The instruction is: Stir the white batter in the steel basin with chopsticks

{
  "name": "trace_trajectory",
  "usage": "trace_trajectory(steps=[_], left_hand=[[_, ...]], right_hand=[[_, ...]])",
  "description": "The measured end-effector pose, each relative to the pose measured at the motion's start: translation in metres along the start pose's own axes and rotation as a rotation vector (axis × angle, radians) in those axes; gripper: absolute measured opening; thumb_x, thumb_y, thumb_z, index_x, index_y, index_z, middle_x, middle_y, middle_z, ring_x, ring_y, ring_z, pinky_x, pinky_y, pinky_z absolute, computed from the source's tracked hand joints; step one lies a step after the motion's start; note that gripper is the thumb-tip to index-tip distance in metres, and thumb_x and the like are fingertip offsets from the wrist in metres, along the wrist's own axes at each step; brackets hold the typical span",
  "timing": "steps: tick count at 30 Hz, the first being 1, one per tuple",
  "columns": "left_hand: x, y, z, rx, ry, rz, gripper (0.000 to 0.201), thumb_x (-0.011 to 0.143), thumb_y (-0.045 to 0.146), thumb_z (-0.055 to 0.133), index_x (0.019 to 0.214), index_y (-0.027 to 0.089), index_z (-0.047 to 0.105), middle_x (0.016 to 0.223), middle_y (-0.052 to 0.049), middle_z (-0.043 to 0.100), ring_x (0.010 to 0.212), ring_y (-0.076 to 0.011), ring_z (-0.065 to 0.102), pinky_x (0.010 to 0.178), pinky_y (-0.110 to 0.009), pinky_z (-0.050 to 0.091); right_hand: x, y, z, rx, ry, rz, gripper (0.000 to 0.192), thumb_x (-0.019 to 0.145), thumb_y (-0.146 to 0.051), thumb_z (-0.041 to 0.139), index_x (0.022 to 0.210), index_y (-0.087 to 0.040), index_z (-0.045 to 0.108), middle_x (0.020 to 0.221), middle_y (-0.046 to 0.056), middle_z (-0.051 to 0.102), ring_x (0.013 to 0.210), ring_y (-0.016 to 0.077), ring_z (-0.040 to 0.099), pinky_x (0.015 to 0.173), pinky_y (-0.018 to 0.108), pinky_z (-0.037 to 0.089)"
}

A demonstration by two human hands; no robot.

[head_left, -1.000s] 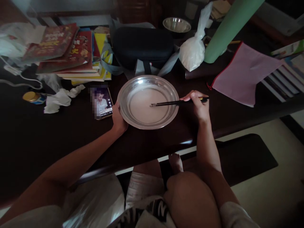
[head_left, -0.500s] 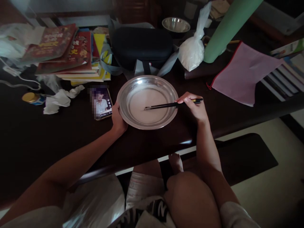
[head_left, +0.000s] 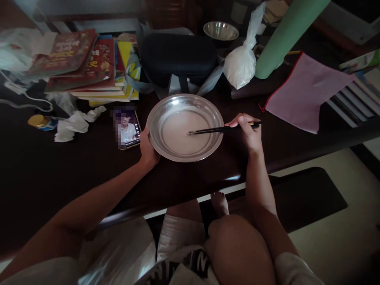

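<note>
Comparing with half a second ago, the chopsticks (head_left: 221, 128) are seen drawn back toward the right: their tips, then left of the basin's middle, are now placed just right of it, in the pale liquid (head_left: 181, 132). From this a stirring stroke across the liquid is judged to be in hand. At the left, the left hand (head_left: 148, 148) is curled against the left rim of the metal basin (head_left: 154, 118), fingers partly bent, so that the basin is steadied near the front edge of the tabletop (head_left: 59, 170); a phone (head_left: 127, 128) lies just beside that hand. At the right, the right hand (head_left: 247, 132) is closed around the chopsticks' upper ends, just off the basin's right rim.
</note>
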State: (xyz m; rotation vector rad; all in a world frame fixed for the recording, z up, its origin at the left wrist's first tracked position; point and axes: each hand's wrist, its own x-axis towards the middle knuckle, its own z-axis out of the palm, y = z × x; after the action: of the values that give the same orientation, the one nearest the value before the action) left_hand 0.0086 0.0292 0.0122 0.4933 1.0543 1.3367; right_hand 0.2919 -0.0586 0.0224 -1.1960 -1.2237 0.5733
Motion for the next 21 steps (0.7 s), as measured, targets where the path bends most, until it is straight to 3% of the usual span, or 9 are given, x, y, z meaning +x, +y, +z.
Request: trace_trajectory(steps=[4, 9, 11, 14, 16, 19, 21], left_hand=[[-0.0007, 0.0006, 0.0004, 0.019, -0.020, 0.019, 0.034, 0.096, 0.033, 0.061, 0.064, 0.023, 0.056, 0.066, -0.003, 0.066, 0.103, -0.0270, 0.076, 0.101, -0.041, 0.063], [-0.0011, 0.0001, -0.0011, 0.027, -0.031, 0.005, 0.032, 0.099, 0.034, 0.055, 0.070, 0.021, 0.064, 0.076, -0.006, 0.073, 0.104, -0.0280, 0.077, 0.103, -0.044, 0.062], [-0.0001, -0.0004, -0.0022, 0.020, -0.023, 0.019, 0.032, 0.098, 0.034, 0.057, 0.069, 0.022, 0.062, 0.070, -0.005, 0.070, 0.104, -0.0285, 0.077, 0.101, -0.043, 0.063], [0.0018, -0.0007, -0.0034, 0.029, -0.018, 0.031, 0.032, 0.095, 0.036, 0.064, 0.066, 0.023, 0.057, 0.067, -0.003, 0.067, 0.104, -0.0286, 0.076, 0.098, -0.040, 0.065], [0.0018, -0.0001, -0.0029, 0.032, -0.009, 0.010, 0.033, 0.096, 0.034, 0.063, 0.066, 0.024, 0.056, 0.068, -0.003, 0.068, 0.105, -0.0283, 0.076, 0.097, -0.039, 0.065], [-0.0013, 0.0020, 0.0001, 0.007, 0.008, -0.017, 0.035, 0.101, 0.028, 0.051, 0.068, 0.023, 0.059, 0.067, -0.004, 0.067, 0.105, -0.0272, 0.076, 0.101, -0.040, 0.063], [-0.0041, 0.0039, 0.0028, -0.008, 0.019, -0.016, 0.040, 0.104, 0.025, 0.044, 0.068, 0.022, 0.061, 0.065, -0.003, 0.065, 0.101, -0.0251, 0.077, 0.103, -0.040, 0.062]], right_hand=[[0.0002, -0.0013, 0.0006, -0.020, -0.116, 0.011, 0.039, 0.091, -0.065, 0.074, 0.076, -0.030, 0.082, 0.080, 0.000, 0.082, 0.081, 0.0206, 0.080, 0.084, 0.040, 0.065], [0.0006, 0.0002, 0.0004, -0.025, 0.022, -0.004, 0.043, 0.093, -0.066, 0.072, 0.072, -0.029, 0.079, 0.074, 0.000, 0.079, 0.078, 0.0205, 0.080, 0.083, 0.041, 0.065], [0.0003, 0.0004, 0.0005, -0.009, -0.009, 0.003, 0.044, 0.093, -0.067, 0.071, 0.070, -0.029, 0.078, 0.072, 0.000, 0.078, 0.073, 0.0196, 0.078, 0.080, 0.041, 0.065], [0.0002, -0.0004, 0.0011, -0.027, -0.112, 0.000, 0.038, 0.091, -0.066, 0.074, 0.078, -0.031, 0.082, 0.082, 0.000, 0.082, 0.081, 0.0200, 0.080, 0.086, 0.041, 0.065], [0.0005, -0.0012, 0.0012, -0.049, -0.082, -0.009, 0.038, 0.091, -0.066, 0.074, 0.079, -0.030, 0.082, 0.084, 0.000, 0.083, 0.087, 0.0206, 0.081, 0.088, 0.041, 0.064], [0.0007, -0.0016, 0.0010, -0.039, 0.018, 0.001, 0.046, 0.093, -0.068, 0.070, 0.071, -0.029, 0.078, 0.075, 0.000, 0.079, 0.078, 0.0206, 0.080, 0.084, 0.042, 0.065], [0.0007, -0.0014, 0.0009, -0.026, -0.016, 0.017, 0.047, 0.092, -0.069, 0.070, 0.070, -0.029, 0.077, 0.073, 0.000, 0.078, 0.074, 0.0201, 0.079, 0.082, 0.042, 0.065]])
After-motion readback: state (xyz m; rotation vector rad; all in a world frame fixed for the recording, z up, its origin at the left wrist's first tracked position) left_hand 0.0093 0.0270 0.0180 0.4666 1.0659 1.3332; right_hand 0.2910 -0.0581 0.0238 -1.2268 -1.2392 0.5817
